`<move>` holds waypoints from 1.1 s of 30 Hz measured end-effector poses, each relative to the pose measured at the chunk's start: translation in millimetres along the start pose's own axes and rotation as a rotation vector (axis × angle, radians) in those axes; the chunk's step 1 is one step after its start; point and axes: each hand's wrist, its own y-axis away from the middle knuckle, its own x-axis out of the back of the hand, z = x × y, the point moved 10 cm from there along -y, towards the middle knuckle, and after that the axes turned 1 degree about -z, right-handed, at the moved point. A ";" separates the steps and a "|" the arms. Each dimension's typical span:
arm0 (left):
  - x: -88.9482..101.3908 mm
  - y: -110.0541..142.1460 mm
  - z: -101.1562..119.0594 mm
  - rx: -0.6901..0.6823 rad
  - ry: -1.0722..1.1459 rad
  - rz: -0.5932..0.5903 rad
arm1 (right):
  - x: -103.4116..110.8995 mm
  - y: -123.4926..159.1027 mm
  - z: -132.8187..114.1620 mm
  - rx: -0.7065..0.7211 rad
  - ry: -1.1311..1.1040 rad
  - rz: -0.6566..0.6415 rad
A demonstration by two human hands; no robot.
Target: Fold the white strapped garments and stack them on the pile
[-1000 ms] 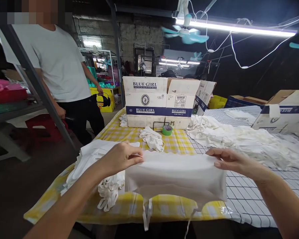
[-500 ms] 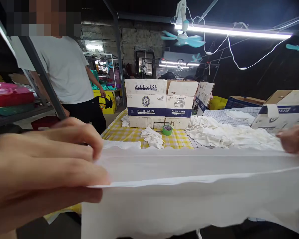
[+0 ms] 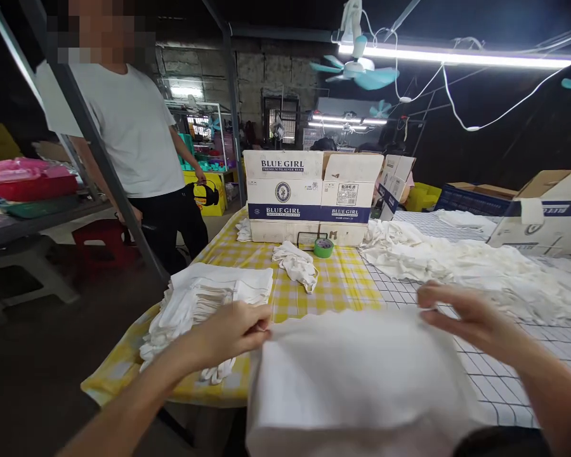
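Note:
A white cloth bag lies spread flat on the table's near edge in front of me. My left hand pinches its upper left corner, fingers closed on the fabric. My right hand hovers at the upper right corner, blurred by motion, so its grip is unclear. A neat stack of folded white bags sits just left of my left hand on the yellow checked tablecloth.
A Blue Girl cardboard box, a green tape roll and a small crumpled cloth stand further back. A large heap of white cloth covers the right side. A person in a grey shirt stands at the left.
The bag, held up close to the camera half a second ago, has come down flat onto the table. Both hands moved down and away with it.

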 end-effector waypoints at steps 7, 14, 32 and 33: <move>-130.9 -68.6 -102.9 0.193 0.059 -0.056 | -120.2 -33.2 127.4 -0.217 0.176 -0.053; -119.2 -91.5 -116.0 0.202 0.184 0.046 | -117.3 -38.2 165.9 -0.260 0.161 0.001; -165.1 -139.6 -132.0 0.319 -0.234 0.309 | -148.8 -74.1 200.6 -0.369 0.591 0.222; -176.6 -136.3 -122.3 0.243 -0.256 0.243 | -161.4 -70.0 196.5 -0.340 0.617 0.192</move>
